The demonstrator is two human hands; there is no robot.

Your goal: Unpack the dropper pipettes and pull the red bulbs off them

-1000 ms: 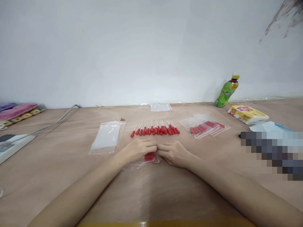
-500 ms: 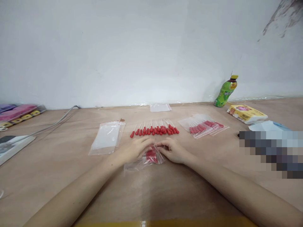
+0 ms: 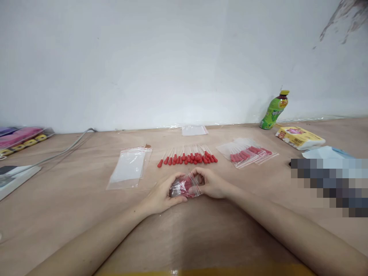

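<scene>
And now, wrapping round clear end of bag point(image 3: 184, 187) with left hand point(image 3: 163, 193), thumb on near side, fingers on far; half a second ago, only reaching across its top. Still pinching mouth end with right hand point(image 3: 212, 183), close by red bulbs point(image 3: 186, 184) inside. Gathered up between both hands now, no longer trailing loose plastic leftward over desk point(image 3: 138, 245). Just in front of row of droppers point(image 3: 188, 158), unmoved. Likewise unchanged: filled bags point(image 3: 248, 155) off right, flat bags point(image 3: 129, 166) off left.
</scene>
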